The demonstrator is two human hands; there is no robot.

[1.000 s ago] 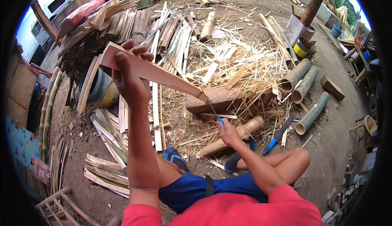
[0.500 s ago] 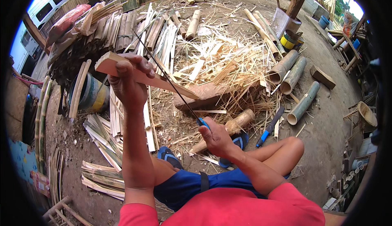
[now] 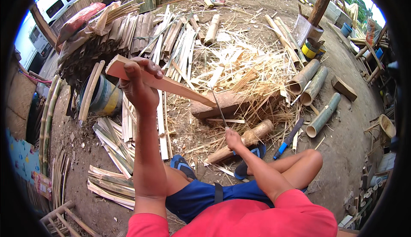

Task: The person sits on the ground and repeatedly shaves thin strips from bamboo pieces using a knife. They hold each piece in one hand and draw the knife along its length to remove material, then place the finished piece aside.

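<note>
My left hand [image 3: 141, 85] is raised, closed around the upper end of a flat, pale bamboo slat [image 3: 180, 90]. The slat slopes down to the right, and its narrow far end meets the thick wooden block [image 3: 239, 103] on the ground. Lower and nearer my body, my right hand [image 3: 233, 139] is wrapped round the handle of a long knife, hiding most of that handle. Its thin dark blade [image 3: 218, 107] points up and away, seen nearly edge-on, close to the slat's lower end. Whether blade and slat touch I cannot tell.
Shavings [image 3: 239, 67] heap behind the block. A log [image 3: 257, 133] lies before my feet. Right of it are a blue-handled machete [image 3: 289, 138] and cut bamboo tubes [image 3: 324, 115]. Split slats [image 3: 113, 145] and a bucket [image 3: 100, 95] stand or lie left.
My right hand has moved right and slightly down with the knife. The blade has swung from crossing the slat near my left hand to its lower end. My left hand still holds the slat.
</note>
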